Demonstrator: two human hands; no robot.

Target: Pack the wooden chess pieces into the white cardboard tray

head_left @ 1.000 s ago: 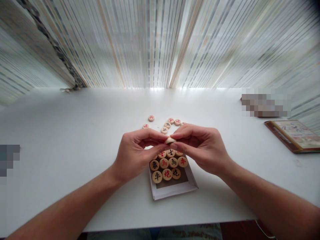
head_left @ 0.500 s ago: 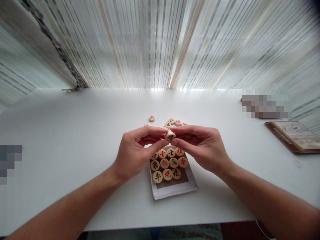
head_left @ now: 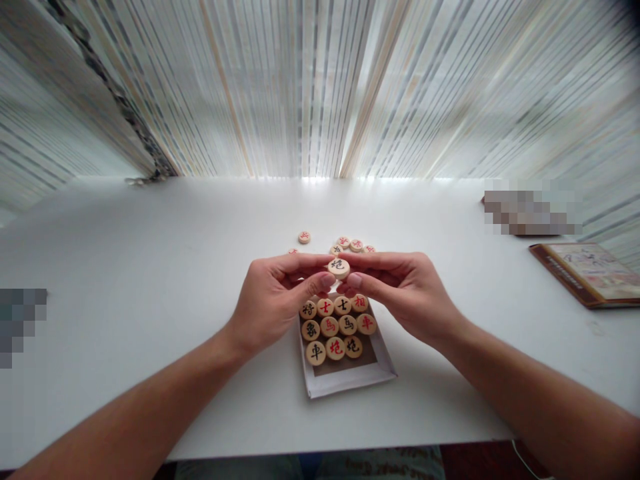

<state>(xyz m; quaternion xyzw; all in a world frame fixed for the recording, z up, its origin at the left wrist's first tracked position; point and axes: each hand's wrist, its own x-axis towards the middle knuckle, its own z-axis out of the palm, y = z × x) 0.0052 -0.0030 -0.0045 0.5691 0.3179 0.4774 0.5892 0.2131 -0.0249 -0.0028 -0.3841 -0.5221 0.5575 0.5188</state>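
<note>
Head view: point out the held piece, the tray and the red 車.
Held piece (head_left: pixel 339 268): head view, middle of its marked face.
Tray (head_left: pixel 346 382): head view, white wall nearest the person.
Red 車 (head_left: pixel 367 324): head view, middle of its marked face.

Left hand and right hand pinch one round piece over a white surface.
The fingers meet it from nine and three o'clock, its black-marked face showing. At six o'clock, a shallow box holds rows of pieces with red and black characters. Loose pieces lie between ten and two o'clock, partly behind the hands. A brown-edged flat object lies farther off at three; a striped curtain hangs at twelve.
</note>
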